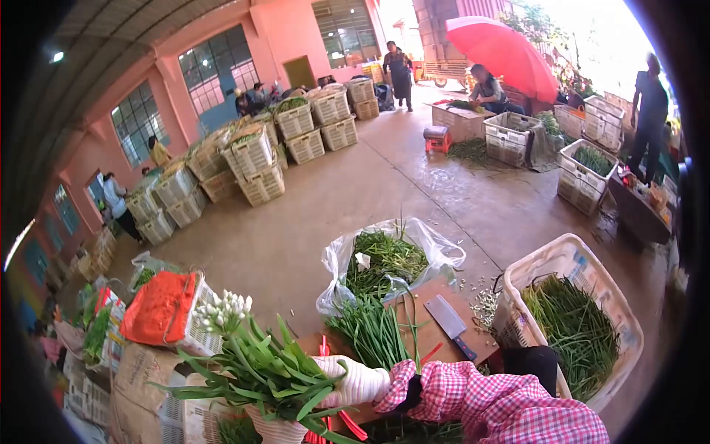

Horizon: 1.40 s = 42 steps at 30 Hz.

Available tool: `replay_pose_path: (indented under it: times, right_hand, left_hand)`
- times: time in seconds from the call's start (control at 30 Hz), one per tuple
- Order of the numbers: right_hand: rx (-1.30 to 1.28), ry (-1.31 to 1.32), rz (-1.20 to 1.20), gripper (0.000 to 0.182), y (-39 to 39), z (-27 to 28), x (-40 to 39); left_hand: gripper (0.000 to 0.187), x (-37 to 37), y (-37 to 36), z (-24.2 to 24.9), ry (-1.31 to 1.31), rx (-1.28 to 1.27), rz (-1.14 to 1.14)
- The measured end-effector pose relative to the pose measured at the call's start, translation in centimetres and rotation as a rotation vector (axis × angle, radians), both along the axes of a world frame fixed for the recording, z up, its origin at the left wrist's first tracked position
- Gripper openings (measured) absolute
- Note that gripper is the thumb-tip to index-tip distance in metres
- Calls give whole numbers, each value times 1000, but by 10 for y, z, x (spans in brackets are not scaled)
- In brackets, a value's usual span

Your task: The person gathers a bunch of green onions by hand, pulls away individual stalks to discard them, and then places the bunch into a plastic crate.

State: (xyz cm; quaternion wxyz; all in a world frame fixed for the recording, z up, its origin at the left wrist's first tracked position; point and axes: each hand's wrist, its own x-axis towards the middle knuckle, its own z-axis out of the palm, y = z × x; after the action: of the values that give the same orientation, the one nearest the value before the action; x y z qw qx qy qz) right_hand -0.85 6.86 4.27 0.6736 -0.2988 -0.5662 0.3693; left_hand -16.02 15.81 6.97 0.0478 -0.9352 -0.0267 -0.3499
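Note:
My right hand [355, 382], in a whitish glove below a pink checked sleeve, is closed around a bunch of green leafy stalks [274, 366] with a cluster of white tips at the upper left. Below the leaves, my left hand [272, 427], also gloved, grips the same bunch; leaves hide most of its fingers. Beyond my right hand, long thin green stalks [373, 333] lie on a brown board [479, 342]. A cleaver [447, 320] with a dark handle rests flat on that board. Red strips [323, 346] hang beside the right glove.
A clear plastic bag [336, 255] of greens stands past the board. On the right is a white crate [584, 266] of cut green leaves; a red cloth [160, 309] covers a crate at left. Stacked crates [255, 159], several people and a red umbrella [503, 55] are farther back.

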Motion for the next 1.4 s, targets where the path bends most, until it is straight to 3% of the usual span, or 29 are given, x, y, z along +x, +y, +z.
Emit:
replay_pose_path:
  times: [0.07,0.1,0.2,0.27,0.33,0.4,0.47,0.5,0.53,0.6,0.63,0.67,0.73,0.77,0.8,0.83,0.87,0.9,0.93,0.97,1.0,1.07,1.1,1.13,1.17,1.2,1.3,1.4]
  right_hand:
    - [-29,1,-3,49,-34,19,-5]
    - [-58,-55,-2,47,-47,19,-5]
    - [-131,-53,-17,34,-77,-2,-9]
    - [-319,-57,-37,34,-111,11,-10]
    - [-279,-112,-127,40,-131,-5,-10]
    - [-131,135,45,48,-142,-37,-5]
    - [-179,22,-1,53,-149,-50,-3]
    - [-174,27,-5,52,-151,-45,-7]
    - [-230,5,-6,53,-157,-42,-7]
    - [-264,35,114,55,-166,-26,-7]
    - [-269,-74,67,56,-167,-21,-9]
    - [-277,-146,121,57,-173,-13,-11]
    - [-269,-187,281,59,-168,-16,-13]
    - [-136,-219,201,57,-165,-15,-18]
    - [-9,-246,119,56,-163,-15,-24]
    - [-139,-306,47,63,-163,-23,-26]
    - [-88,-193,120,58,-167,-14,-33]
    - [-88,-196,169,54,-140,-42,-38]
    - [-80,-200,215,51,-115,-71,-44]
    - [4,-169,328,47,-129,-58,-42]
    - [-223,-185,399,57,-177,-15,-38]
    - [-410,-87,417,65,-181,-49,-36]
    - [-323,-129,272,69,-179,-77,-35]
    - [-234,-120,225,65,-172,-106,-36]
    - [-357,-142,229,61,-182,-113,-35]
    - [-477,-166,229,57,-191,-119,-33]
    - [-757,-186,298,34,-201,-145,-40]
    - [-726,-140,78,26,-219,-166,-40]
  left_hand:
    - [47,-7,-23,1,-67,-1128,-171]
    - [48,-4,-32,6,-105,-1338,-279]
    - [30,5,-74,14,-190,-1064,-276]
    - [28,1,-92,12,-38,-1087,-315]
    - [28,7,-98,-9,-43,-999,-328]
    - [31,6,-120,-4,-21,-1185,-356]
    - [38,9,-126,-6,-56,-1315,-377]
    - [46,7,-114,-25,-21,-1247,-294]
    - [46,7,-124,-16,-49,-1474,-369]
    - [49,8,-117,-21,96,-1475,-494]
    - [53,7,-137,11,240,-1613,-615]
    - [62,6,-133,19,431,-1491,-730]
    - [71,-3,-135,30,563,-1686,-705]
    - [70,-7,-142,38,594,-1730,-824]
    - [66,-4,-141,34,566,-1397,-845]
    - [62,-8,-145,38,584,-1425,-806]
    - [59,-15,-146,41,605,-1451,-766]
    - [59,-24,-140,36,641,-1477,-743]
    - [56,-35,-129,27,607,-1621,-771]
    - [54,-45,-119,19,561,-1761,-795]
    - [52,-53,-114,15,505,-1902,-811]
    - [42,-51,-142,51,264,-1474,-841]
    - [42,-75,-120,54,158,-1623,-690]
    - [42,-98,-101,57,41,-1753,-533]
    - [35,-95,-121,70,-180,-1954,-550]
    - [30,-101,-118,74,-273,-1961,-524]
    - [27,-120,-103,77,-227,-1912,-665]
    - [25,-141,-88,68,-369,-1824,-644]
